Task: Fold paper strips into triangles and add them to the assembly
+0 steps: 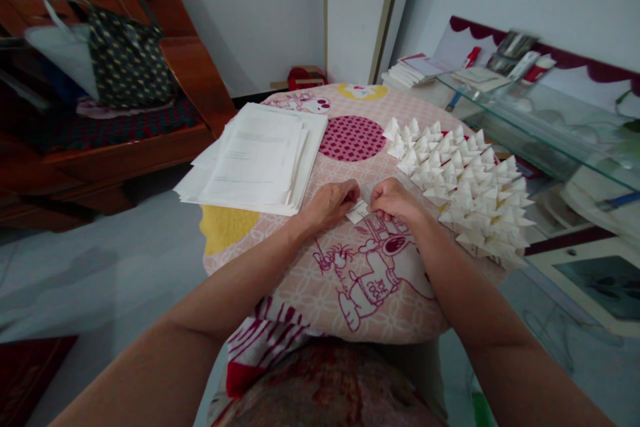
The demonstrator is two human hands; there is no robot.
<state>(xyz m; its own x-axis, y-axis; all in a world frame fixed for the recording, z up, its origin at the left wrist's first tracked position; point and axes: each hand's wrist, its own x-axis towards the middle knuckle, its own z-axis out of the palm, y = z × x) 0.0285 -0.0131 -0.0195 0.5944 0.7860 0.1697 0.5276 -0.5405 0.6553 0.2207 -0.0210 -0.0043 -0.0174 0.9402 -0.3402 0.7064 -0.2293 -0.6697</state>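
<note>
A small folded piece of white paper lies between my hands, just above the patterned cloth on the round table. My left hand has its fingers curled and pinches the paper's left edge. On the other side, my right hand is closed with fingertips at the paper's right edge. To the right stand several rows of pointed folded-paper pieces, packed closely together. A stack of white sheets, some with printed lines, lies to the left of my hands.
A glass shelf at the right holds a metal container and a red marker. More papers are piled behind the table. At the left is a wooden bench with a dotted bag.
</note>
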